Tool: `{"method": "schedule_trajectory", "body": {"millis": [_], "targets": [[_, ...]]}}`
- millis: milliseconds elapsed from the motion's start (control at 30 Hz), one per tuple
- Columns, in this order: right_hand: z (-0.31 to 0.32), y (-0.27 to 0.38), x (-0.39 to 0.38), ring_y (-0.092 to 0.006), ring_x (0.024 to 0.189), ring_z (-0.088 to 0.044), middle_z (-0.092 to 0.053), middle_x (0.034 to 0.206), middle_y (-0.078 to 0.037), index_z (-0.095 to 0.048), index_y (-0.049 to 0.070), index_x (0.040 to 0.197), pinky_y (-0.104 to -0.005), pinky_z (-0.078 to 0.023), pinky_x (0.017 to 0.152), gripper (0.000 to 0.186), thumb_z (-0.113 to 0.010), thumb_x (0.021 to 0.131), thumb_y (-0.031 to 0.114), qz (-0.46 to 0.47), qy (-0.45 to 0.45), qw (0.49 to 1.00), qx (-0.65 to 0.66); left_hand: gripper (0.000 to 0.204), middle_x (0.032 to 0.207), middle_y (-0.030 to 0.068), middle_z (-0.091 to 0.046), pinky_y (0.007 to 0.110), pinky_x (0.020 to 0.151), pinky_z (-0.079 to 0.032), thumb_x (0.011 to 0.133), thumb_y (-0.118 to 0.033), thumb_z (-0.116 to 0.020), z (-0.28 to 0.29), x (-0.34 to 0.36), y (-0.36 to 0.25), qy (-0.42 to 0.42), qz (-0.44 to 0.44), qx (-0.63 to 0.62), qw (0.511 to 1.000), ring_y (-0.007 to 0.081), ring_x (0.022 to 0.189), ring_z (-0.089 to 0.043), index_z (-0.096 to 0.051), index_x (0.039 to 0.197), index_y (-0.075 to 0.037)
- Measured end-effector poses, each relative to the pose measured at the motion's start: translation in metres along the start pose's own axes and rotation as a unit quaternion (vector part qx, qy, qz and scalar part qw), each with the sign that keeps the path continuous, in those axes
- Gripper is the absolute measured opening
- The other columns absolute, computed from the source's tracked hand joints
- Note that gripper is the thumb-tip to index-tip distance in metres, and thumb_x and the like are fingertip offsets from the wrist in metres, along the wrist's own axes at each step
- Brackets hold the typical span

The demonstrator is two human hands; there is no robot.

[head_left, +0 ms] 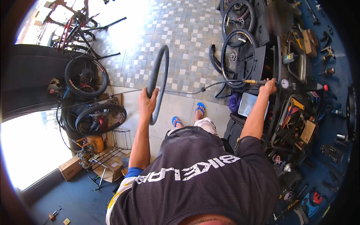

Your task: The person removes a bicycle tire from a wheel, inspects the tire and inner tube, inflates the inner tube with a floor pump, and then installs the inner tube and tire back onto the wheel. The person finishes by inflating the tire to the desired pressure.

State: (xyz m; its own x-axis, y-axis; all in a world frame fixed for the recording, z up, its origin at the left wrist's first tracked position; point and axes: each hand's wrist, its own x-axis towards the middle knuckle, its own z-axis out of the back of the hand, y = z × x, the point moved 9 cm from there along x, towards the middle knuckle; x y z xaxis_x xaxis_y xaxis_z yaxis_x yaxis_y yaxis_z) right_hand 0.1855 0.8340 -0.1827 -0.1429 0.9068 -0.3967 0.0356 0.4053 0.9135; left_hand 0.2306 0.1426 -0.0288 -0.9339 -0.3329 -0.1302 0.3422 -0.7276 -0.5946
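Observation:
My left hand [148, 100] is closed around the side of a dark, rounded bicycle inner tube [156, 67], held upright as a narrow ring in front of me. Out to the right, my right hand [267, 86] grips an air inflator [258, 82] with a brass-coloured end. A round dial gauge [285, 83] sits just beyond that hand, at the bench edge. From the inflator's brass end a thin black air hose [221, 82] runs leftward, crossing behind the tube. Whether the inner tube's valve touches anything cannot be seen.
Bicycle wheels [86, 76] lean at the left, and more wheels [238, 58] stand at the right. A white bin [247, 104] sits below my right arm. Tools crowd the workbench [275, 56]. Cardboard boxes [70, 168] lie at lower left; a bike frame [66, 32] stands far left.

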Motion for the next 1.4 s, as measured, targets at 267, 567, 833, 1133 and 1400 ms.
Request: {"method": "schedule_trajectory", "body": {"millis": [267,567,833,1133,1400], "targets": [[0.03,0.008,0.027,-0.0457,0.116,-0.06,-0.067,0.118,-0.032,-0.064,-0.013,0.114,-0.0544,-0.041,0.109,0.054,-0.073,0.094,0.036,0.33,-0.093,0.889,-0.303,0.048,0.069,0.0048,-0.062,0.028,0.048,-0.047,0.102,-0.05,-0.066,-0.044,0.002,0.002,0.054,0.119,-0.222,0.966,0.0109,0.055,-0.059,-0.062,0.093,-0.003],[0.014,-0.076,-0.101,-0.0211,0.095,-0.067,-0.072,0.106,-0.015,-0.057,-0.007,0.13,-0.0377,-0.055,0.085,0.059,-0.077,0.094,0.036,0.163,0.365,0.871,-0.284,0.049,0.105,0.0079,-0.071,0.027,0.071,-0.056,0.103,-0.017,-0.065,-0.134,0.021,-0.11,0.155,0.001,-0.381,0.912,0.0107,0.084,-0.064,-0.047,0.145,-0.001],[-0.08,-0.018,-0.295,-0.0113,0.075,-0.064,-0.067,0.097,-0.004,-0.035,0.008,0.16,-0.0269,-0.055,0.064,0.072,-0.066,0.104,0.041,-0.089,0.648,0.753,-0.072,0.063,0.145,0.015,-0.057,0.03,0.099,-0.046,0.111,-0.034,-0.05,-0.202,-0.011,-0.241,0.314,-0.02,-0.452,0.835,0.018,0.121,-0.055,-0.023,0.16,-0.005],[-0.013,-0.028,-0.217,-0.0105,0.064,-0.06,-0.065,0.093,-0.003,-0.054,0.002,0.147,-0.0291,-0.05,0.056,0.062,-0.068,0.101,0.041,-0.122,0.583,0.778,-0.199,0.07,0.125,0.0122,-0.068,0.04,0.091,-0.05,0.107,-0.065,-0.042,-0.279,0.102,-0.208,0.297,0.031,-0.303,0.905,0.0235,0.115,-0.058,-0.067,0.127,-0.003],[0.097,-0.006,-0.232,-0.0105,0.05,-0.052,-0.058,0.07,-0.003,-0.053,0.001,0.14,-0.0279,-0.042,0.049,0.042,-0.061,0.105,0.023,-0.235,0.368,0.887,-0.153,0.047,0.117,0.0098,-0.07,0.033,0.079,-0.056,0.103,-0.041,-0.064,-0.477,0.224,-0.341,0.39,-0.043,-0.325,0.861,0.0194,0.102,-0.067,-0.067,0.124,0.001]]}}
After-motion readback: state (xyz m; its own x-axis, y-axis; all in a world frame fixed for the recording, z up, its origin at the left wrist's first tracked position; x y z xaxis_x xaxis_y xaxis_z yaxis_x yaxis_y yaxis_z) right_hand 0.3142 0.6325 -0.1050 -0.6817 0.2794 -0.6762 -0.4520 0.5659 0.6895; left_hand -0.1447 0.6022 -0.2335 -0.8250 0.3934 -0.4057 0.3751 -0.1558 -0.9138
